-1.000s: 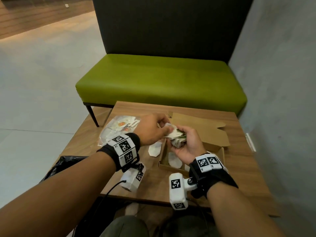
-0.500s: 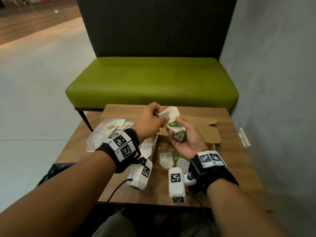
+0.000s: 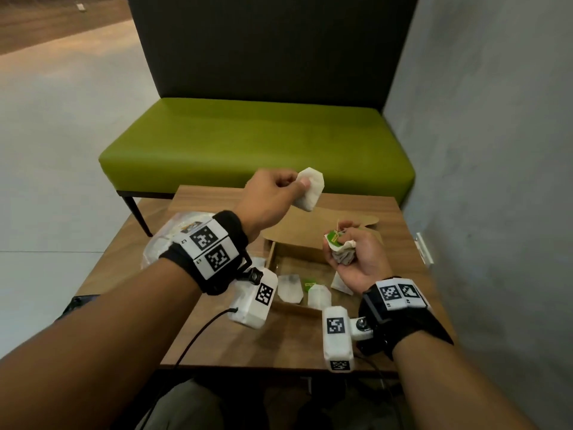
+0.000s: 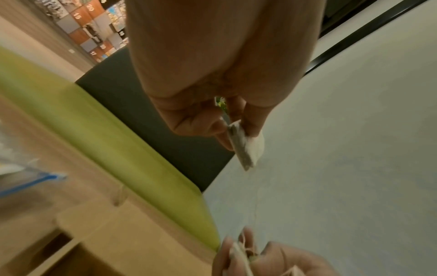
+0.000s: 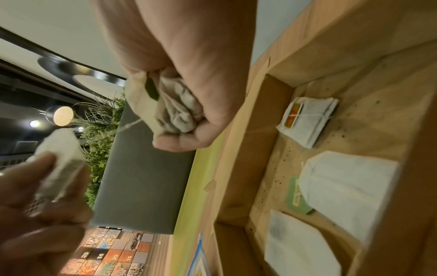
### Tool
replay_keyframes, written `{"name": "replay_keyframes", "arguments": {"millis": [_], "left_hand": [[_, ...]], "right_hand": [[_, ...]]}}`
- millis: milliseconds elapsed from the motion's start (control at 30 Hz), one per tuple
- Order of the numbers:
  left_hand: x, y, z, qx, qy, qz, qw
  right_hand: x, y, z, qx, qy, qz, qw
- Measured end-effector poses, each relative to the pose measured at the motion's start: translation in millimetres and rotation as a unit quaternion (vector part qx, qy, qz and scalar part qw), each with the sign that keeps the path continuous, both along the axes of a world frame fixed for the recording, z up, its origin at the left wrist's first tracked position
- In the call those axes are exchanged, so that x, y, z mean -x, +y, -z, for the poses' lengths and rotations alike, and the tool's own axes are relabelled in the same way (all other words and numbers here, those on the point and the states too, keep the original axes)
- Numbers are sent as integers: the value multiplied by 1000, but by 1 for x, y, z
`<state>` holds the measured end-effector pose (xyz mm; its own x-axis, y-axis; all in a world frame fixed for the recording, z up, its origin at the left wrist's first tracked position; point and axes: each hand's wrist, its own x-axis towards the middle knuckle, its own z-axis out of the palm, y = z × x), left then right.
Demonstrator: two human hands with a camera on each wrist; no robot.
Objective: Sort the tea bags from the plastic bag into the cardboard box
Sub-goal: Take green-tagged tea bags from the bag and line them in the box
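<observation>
My left hand [image 3: 273, 193] is raised above the table and pinches one white tea bag [image 3: 310, 192] between thumb and fingers; the same tea bag [image 4: 246, 145] shows edge-on in the left wrist view. My right hand [image 3: 353, 256] hovers over the open cardboard box [image 3: 276, 252] and grips a crumpled bunch of tea bags [image 3: 342, 254] with a green tag [image 3: 334, 237]. A thin string runs from the bunch [image 5: 179, 110] toward the pinched bag [image 5: 59, 155]. Several tea bags [image 5: 347, 194] lie flat inside the box. The plastic bag [image 3: 167, 240] lies on the table to the left, partly hidden by my left wrist.
The small wooden table [image 3: 297, 342] stands against a grey wall [image 3: 496, 181] on the right. A green bench [image 3: 248, 144] with a dark back sits beyond it. The box lid [image 3: 310, 225] lies open toward the bench. A black object [image 3: 80, 302] sits low at the left.
My left hand has pulled one tea bag up and away from the bunch, rising to the upper left. My right hand stayed over the box with the rest.
</observation>
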<state>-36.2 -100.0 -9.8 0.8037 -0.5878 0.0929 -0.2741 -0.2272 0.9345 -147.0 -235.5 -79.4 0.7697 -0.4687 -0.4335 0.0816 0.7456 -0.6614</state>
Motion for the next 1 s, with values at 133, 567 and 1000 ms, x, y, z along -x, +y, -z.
{"name": "replay_keyframes", "arguments": {"millis": [133,567,1000], "left_hand": [[3,0,-45,-53,-43,48,996],[46,-34,-19,-104,22,64,992],[40,-28,-51,18,34,71,997]], "right_hand": [[0,4,-8,12,11,6,1000],[8,5,-23,-75,-102,-11,992],[12,-2,32,-91,50,22,994]]}}
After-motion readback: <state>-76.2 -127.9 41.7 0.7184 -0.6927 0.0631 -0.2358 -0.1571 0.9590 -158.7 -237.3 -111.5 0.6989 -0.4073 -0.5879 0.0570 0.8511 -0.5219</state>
